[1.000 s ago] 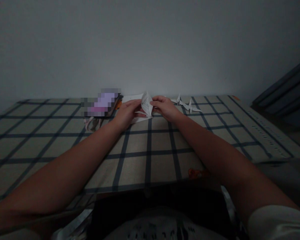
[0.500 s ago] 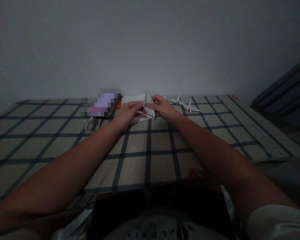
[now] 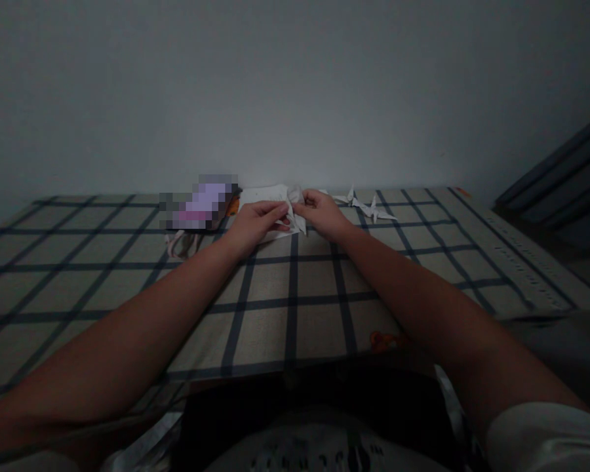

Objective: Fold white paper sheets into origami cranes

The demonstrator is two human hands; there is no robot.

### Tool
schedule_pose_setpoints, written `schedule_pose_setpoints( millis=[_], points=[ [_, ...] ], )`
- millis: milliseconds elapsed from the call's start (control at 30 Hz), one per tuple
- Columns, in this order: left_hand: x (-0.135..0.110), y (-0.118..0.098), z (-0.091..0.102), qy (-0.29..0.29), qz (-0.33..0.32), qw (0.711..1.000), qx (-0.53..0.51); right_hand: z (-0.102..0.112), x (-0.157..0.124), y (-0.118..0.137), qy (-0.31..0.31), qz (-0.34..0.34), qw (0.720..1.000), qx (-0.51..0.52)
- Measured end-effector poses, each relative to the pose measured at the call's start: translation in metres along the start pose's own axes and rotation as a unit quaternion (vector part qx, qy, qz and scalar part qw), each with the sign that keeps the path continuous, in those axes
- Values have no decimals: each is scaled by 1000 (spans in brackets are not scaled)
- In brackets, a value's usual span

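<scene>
A piece of folded white paper (image 3: pixel 297 213) is held up between my two hands above the table. My left hand (image 3: pixel 258 221) pinches its left side with thumb and forefinger. On the other side, my right hand (image 3: pixel 322 213) grips the paper between thumb and curled fingers. Behind and beneath my left hand lie flat white sheets (image 3: pixel 263 193). Two folded paper cranes (image 3: pixel 373 211) rest on the cloth just right of my right hand. Fingers cover part of the held paper, so its full shape is hidden.
A checked cloth (image 3: pixel 314 328) covers the table, which meets a plain wall (image 3: pixel 295 85) at the back. Left of the sheets lies a blurred purple item (image 3: pixel 204 203) with a looped pale strap (image 3: pixel 183 242). Dark folded fabric (image 3: pixel 565 177) hangs at the far right.
The paper's upright point has tipped over to the right and now sits lower. Both hands have shifted very slightly; each keeps its hold on the paper.
</scene>
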State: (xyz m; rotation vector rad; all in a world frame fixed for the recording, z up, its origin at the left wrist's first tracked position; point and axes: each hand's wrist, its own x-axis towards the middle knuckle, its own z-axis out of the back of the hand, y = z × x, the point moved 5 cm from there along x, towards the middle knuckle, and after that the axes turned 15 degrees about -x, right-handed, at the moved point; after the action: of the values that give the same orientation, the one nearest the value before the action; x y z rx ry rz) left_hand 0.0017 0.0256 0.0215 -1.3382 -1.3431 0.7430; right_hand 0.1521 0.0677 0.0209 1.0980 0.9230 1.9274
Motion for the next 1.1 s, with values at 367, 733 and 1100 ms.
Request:
schedule_pose_setpoints(
  millis=[367, 733, 1100],
  points=[
    [4, 1, 6, -48, -18, 999, -3, -5, -3, 0, 35, -65, 986, 152],
    [3, -4, 5, -44, -14, 999, -26, -4, -1, -6, 35, -68, 990, 121],
    [3, -3, 6, -58, -21, 998, 31, -2, 1, -6, 26, -44, 996, 71]
  ],
)
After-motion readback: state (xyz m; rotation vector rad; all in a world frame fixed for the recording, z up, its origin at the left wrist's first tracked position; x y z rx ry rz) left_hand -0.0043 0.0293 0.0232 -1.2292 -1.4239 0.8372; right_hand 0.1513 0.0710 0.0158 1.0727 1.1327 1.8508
